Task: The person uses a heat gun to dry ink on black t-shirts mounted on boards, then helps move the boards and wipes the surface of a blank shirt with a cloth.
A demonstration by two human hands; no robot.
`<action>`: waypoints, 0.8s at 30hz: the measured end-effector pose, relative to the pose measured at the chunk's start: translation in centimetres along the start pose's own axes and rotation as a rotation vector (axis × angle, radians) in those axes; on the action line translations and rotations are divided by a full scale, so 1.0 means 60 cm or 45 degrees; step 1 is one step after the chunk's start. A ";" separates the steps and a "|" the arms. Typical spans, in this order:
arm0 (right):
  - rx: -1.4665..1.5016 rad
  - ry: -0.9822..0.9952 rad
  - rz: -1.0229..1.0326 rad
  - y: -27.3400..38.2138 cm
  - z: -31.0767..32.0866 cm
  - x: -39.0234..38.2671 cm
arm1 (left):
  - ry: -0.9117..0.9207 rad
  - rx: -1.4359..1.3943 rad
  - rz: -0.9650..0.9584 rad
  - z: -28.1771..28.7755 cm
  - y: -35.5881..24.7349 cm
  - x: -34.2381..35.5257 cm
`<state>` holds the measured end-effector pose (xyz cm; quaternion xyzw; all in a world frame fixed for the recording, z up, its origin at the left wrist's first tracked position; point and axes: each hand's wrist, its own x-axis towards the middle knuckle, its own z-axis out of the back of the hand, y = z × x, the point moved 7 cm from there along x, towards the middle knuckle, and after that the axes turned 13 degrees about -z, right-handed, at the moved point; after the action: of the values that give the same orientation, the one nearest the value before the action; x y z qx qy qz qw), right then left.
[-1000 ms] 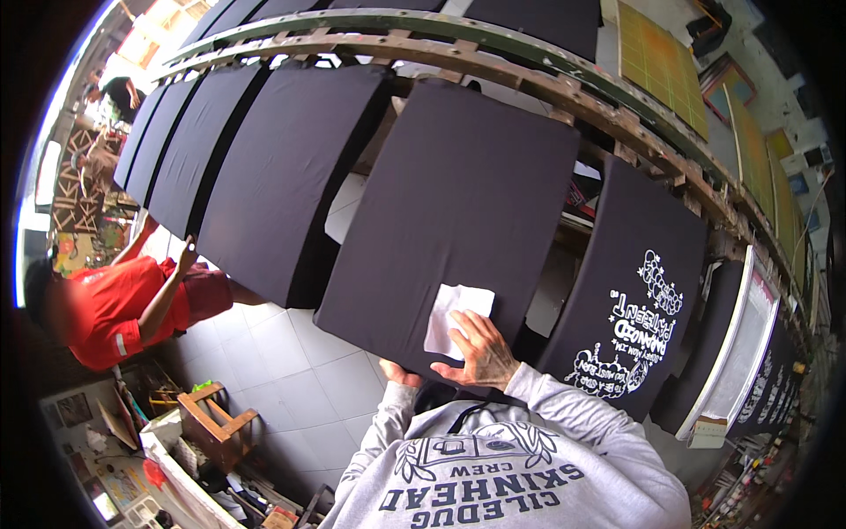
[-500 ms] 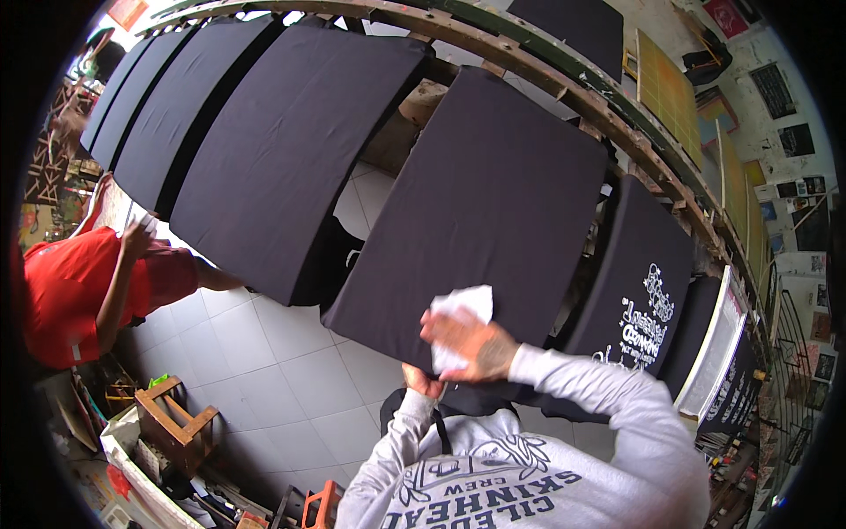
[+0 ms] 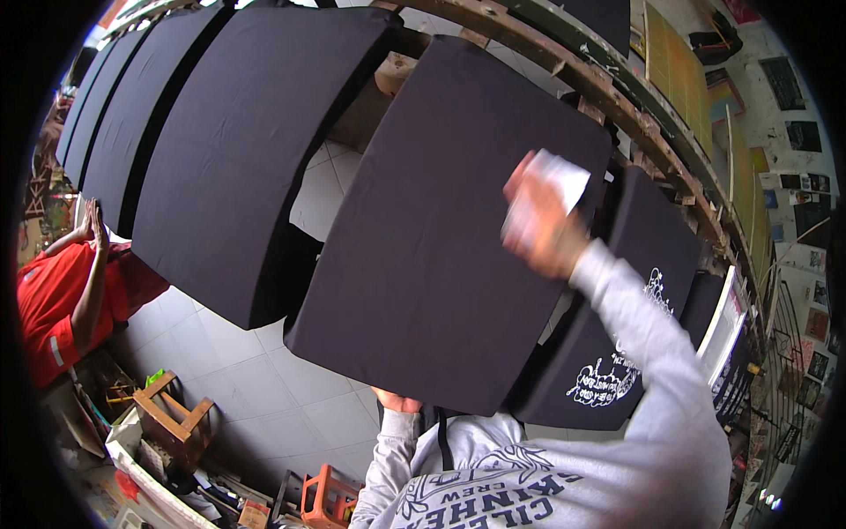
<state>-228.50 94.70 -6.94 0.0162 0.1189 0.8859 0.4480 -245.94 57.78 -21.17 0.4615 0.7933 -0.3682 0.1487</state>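
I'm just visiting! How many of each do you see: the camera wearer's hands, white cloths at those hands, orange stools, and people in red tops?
Left hand and right hand: 2
White cloth: 1
Orange stool: 1
Person in red top: 1
Total: 5

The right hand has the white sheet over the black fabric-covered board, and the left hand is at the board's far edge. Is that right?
Not quite: the head view shows the left hand at the black board's near edge. The right hand does have the white sheet.
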 end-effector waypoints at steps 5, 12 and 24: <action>0.071 0.150 0.114 0.185 -0.018 -0.093 | -0.056 -0.028 -0.011 0.001 0.017 0.015; -0.120 -0.281 0.009 -0.022 -0.021 -0.013 | -0.031 -0.373 0.172 0.020 0.030 0.004; -0.124 0.038 0.149 0.268 -0.039 0.052 | -0.007 -0.259 -0.003 0.006 0.019 0.012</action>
<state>-243.39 87.57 -5.84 -0.0118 0.0810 0.9155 0.3940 -245.39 58.32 -22.39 0.4421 0.8267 -0.2872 0.1963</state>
